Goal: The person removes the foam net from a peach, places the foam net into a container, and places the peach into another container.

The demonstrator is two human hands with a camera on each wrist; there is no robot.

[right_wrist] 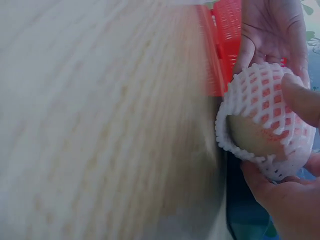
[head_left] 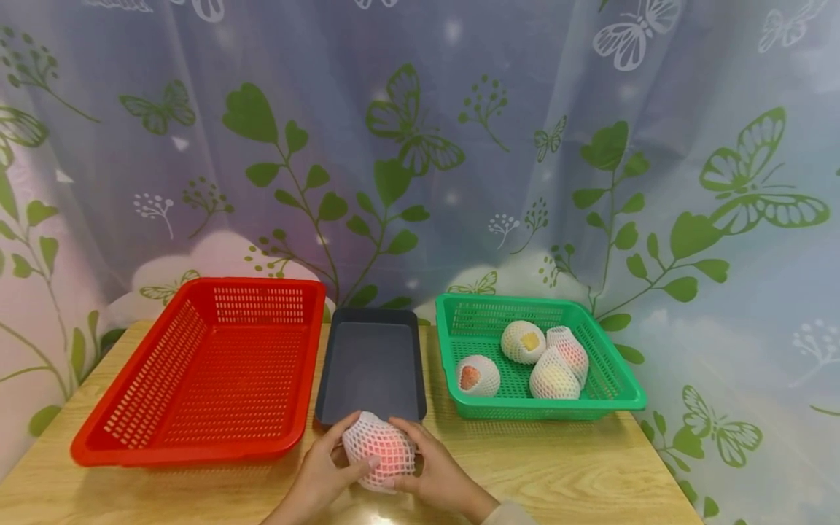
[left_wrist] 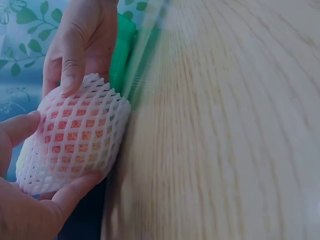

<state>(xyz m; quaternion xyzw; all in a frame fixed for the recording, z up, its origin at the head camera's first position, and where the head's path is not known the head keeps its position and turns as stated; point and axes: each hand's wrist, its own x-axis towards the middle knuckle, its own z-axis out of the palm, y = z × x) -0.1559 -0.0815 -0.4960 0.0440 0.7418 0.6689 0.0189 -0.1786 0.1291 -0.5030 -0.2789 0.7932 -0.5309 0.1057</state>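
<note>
Both hands hold one round fruit in a white foam net (head_left: 383, 448) above the near end of a dark grey tray (head_left: 374, 368). Red and pale yellow skin shows through the mesh. My left hand (head_left: 326, 467) grips its left side, thumb across the front. From the right, my right hand (head_left: 442, 470) grips it with thumb and fingers. In the right wrist view, an opening in the net bares pale, red-flecked skin (right_wrist: 255, 137), its kind unclear. The left wrist view shows the left thumb low on the net and the right hand at the far end.
A red plastic basket (head_left: 190, 456) with slotted walls stands on the left of the wooden table (head_left: 525, 467). At the right, a green basket (head_left: 545, 405) holds several netted fruits (head_left: 523, 343). A patterned curtain (head_left: 420, 146) hangs behind the table.
</note>
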